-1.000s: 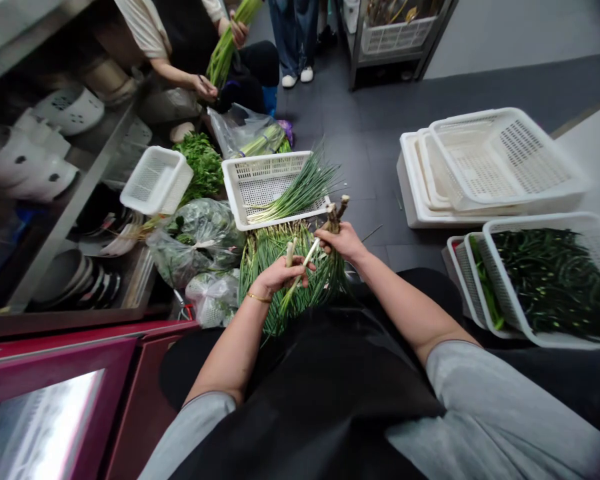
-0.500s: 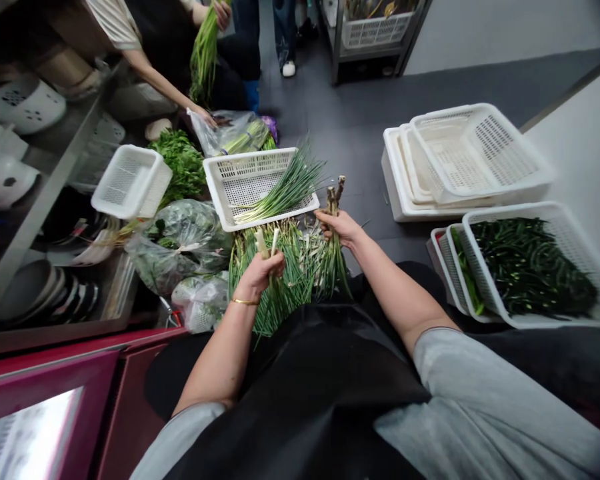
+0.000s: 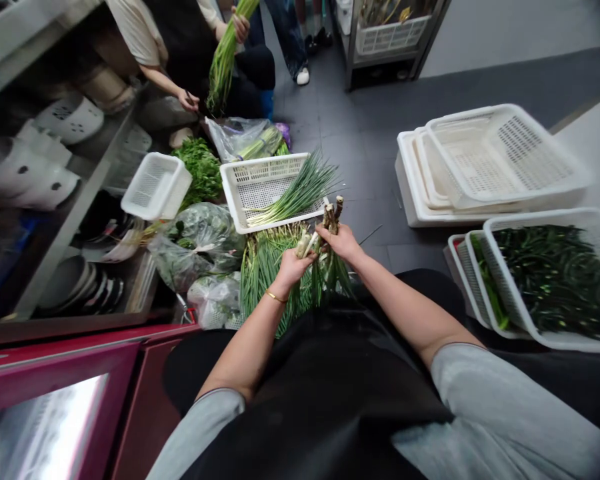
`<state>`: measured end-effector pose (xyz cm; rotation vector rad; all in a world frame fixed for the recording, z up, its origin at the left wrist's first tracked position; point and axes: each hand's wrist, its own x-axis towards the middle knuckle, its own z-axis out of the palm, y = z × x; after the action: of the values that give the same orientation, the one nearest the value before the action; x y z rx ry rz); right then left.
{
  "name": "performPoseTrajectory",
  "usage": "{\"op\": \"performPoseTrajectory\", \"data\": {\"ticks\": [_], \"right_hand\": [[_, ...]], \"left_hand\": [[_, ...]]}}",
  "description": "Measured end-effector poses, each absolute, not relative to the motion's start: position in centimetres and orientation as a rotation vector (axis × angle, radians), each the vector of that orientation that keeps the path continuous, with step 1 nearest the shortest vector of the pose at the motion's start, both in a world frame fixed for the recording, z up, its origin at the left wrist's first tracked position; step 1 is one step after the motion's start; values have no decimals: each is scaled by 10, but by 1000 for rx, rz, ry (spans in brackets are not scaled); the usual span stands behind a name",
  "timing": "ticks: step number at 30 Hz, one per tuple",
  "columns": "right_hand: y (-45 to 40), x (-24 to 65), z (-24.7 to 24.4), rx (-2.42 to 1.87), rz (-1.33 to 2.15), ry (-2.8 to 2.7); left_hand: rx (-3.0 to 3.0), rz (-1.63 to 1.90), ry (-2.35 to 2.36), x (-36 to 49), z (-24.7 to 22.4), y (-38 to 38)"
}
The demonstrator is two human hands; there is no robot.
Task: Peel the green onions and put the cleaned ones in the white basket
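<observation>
My left hand (image 3: 294, 268) is closed around a few pale, clean-looking scallion stalks (image 3: 307, 244), their white ends upward. Just to its right, my right hand (image 3: 344, 244) grips a bunch of scallions with brown, dirty root ends (image 3: 333, 212); their green leaves hang below. The two hands are close together, and the stalks' ends nearly meet or touch. Beneath them lies a heap of green scallions (image 3: 260, 277). Beyond the heap is a white perforated basket (image 3: 231, 203), with thin green scallions (image 3: 303, 193) leaning over its right side.
Bagged greens (image 3: 197, 233), leafy herbs (image 3: 197, 165) and a small white basket (image 3: 153, 187) lie to the left. Stacked white baskets (image 3: 415, 180) and a basket of green chillies (image 3: 545, 273) stand right. Across from me, a co-worker holds long green stalks (image 3: 225, 63).
My left hand has moved right with its pale stalks, up to the bunch in my right hand. The view has shifted slightly left. The co-worker's lower hand has drawn back from the plastic bag.
</observation>
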<state>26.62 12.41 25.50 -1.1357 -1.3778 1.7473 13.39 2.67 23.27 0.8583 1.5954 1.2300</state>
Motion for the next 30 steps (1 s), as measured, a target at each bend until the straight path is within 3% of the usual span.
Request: {"op": "performPoseTrajectory", "data": {"ticks": [5, 11, 17, 26, 30], "right_hand": [[128, 275, 264, -1106, 1814, -1603], [111, 257, 262, -1008, 1725, -1913], [117, 264, 252, -1061, 1855, -1836], [106, 253, 245, -955, 1635, -1993], [119, 267, 255, -941, 1722, -2028]], "left_hand": [[542, 1371, 1444, 100, 248, 17], [578, 1420, 1436, 103, 249, 19], [543, 1402, 1367, 95, 245, 14], [595, 1377, 1314, 110, 243, 16], [603, 1299, 1315, 106, 243, 12]]}}
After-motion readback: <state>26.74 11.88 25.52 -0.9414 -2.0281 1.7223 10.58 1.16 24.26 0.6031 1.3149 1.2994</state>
